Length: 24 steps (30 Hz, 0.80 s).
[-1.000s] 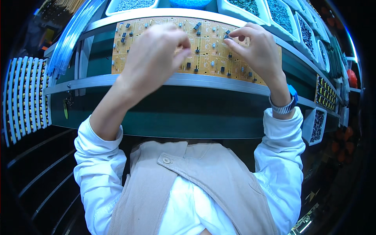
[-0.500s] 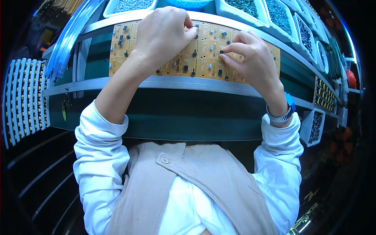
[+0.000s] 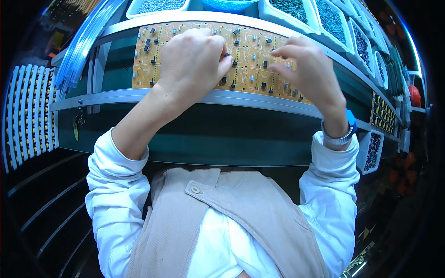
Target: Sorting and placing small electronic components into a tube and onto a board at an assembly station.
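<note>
A tan circuit board panel [image 3: 241, 86] lies across the metal rails in front of me, dotted with small black and pale blue components. Over its left-middle part is my left hand [image 3: 192, 60], closed, thumb and forefinger pinching a small black component [image 3: 227, 55] just above the board. My right hand [image 3: 311, 67] hovers over the board's right part, slightly blurred, its thumb and fingers apart with nothing seen between them. Close to those fingertips a black component [image 3: 265, 63] sits on the board. My left hand and wrist cover part of the panel.
Beyond the rail stand white bins [image 3: 331, 21] of small parts and a blue bowl [image 3: 229, 4]. Clear plastic tubes [image 3: 85, 51] and a white slotted rack [image 3: 30, 116] are at the left. A smaller white bin [image 3: 371, 150] hangs at the right, below another populated board [image 3: 383, 112].
My left hand has come nearer to me over the board, still pinching the black part. The right hand has opened its pinch and drawn off to the right, leaving a black component on the board.
</note>
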Available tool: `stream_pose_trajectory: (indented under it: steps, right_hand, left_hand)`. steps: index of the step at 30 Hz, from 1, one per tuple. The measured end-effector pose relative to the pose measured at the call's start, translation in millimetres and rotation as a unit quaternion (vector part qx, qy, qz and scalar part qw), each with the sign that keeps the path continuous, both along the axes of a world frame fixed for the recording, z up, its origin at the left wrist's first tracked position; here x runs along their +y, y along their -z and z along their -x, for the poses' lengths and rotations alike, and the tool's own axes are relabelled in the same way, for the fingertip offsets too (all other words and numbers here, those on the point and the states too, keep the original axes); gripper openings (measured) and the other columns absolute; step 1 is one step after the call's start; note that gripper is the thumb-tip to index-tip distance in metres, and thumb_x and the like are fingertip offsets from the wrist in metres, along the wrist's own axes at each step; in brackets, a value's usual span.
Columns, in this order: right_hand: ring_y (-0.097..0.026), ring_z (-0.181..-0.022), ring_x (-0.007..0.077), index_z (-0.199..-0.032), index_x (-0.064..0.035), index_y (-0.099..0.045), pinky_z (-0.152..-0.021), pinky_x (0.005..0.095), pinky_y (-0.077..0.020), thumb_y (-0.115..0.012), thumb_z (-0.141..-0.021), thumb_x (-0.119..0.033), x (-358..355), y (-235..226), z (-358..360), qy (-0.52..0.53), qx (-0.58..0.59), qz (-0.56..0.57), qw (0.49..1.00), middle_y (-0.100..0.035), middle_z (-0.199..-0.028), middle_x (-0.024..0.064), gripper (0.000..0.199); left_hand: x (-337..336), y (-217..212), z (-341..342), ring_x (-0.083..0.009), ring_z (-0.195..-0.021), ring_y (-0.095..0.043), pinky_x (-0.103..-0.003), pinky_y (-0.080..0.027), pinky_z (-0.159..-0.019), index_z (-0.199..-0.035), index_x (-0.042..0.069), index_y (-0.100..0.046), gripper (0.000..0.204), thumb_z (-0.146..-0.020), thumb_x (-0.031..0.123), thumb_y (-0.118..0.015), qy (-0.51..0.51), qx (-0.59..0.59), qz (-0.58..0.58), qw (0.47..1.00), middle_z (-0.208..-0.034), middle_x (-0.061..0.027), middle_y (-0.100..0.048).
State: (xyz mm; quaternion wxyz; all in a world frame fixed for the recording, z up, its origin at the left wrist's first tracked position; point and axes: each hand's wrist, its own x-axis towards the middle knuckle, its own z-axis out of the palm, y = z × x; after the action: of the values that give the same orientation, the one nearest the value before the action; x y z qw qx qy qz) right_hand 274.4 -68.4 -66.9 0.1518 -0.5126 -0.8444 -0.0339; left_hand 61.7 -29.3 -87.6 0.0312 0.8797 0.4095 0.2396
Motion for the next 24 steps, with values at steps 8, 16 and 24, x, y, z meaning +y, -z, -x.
stream_pose_trajectory:
  steps: [8,16,24]
  right_hand:
    - [-0.058,-0.069,0.0207,-0.078,-0.0005,-0.067,-0.062,0.0292,-0.0466,-0.071,-0.070,-0.009,-6.3,-7.6,-6.1,0.002,0.055,0.079,0.995,-0.060,-0.076,0.0098,0.013]
    - [-0.058,-0.069,0.0181,-0.079,-0.0009,-0.067,-0.058,0.0269,-0.0453,-0.069,-0.072,-0.010,-1.1,1.8,-11.0,-0.013,0.068,0.099,0.993,-0.060,-0.075,0.0090,0.012]
    - [-0.057,-0.066,0.0155,-0.079,-0.0024,-0.067,-0.058,0.0279,-0.0447,-0.067,-0.076,-0.014,28.2,16.3,-7.7,0.085,0.129,0.041,0.987,-0.061,-0.075,0.0082,0.012]
  left_hand:
    - [4.8,6.2,5.1,-0.0241,-0.075,-0.061,-0.034,-0.049,-0.066,-0.077,0.003,-0.068,0.012,-0.074,0.015,-0.065,0.062,-0.037,-0.006,0.997,-0.079,-0.0114,-0.062]
    - [6.8,5.9,7.0,-0.0242,-0.075,-0.061,-0.034,-0.050,-0.067,-0.082,0.004,-0.068,0.012,-0.075,0.013,-0.064,0.067,-0.031,0.029,0.997,-0.080,-0.0107,-0.062]
    - [8.1,3.6,6.3,-0.0231,-0.076,-0.061,-0.032,-0.050,-0.068,-0.080,0.004,-0.067,0.010,-0.075,0.012,-0.065,0.068,-0.021,0.051,0.996,-0.082,-0.0101,-0.062]
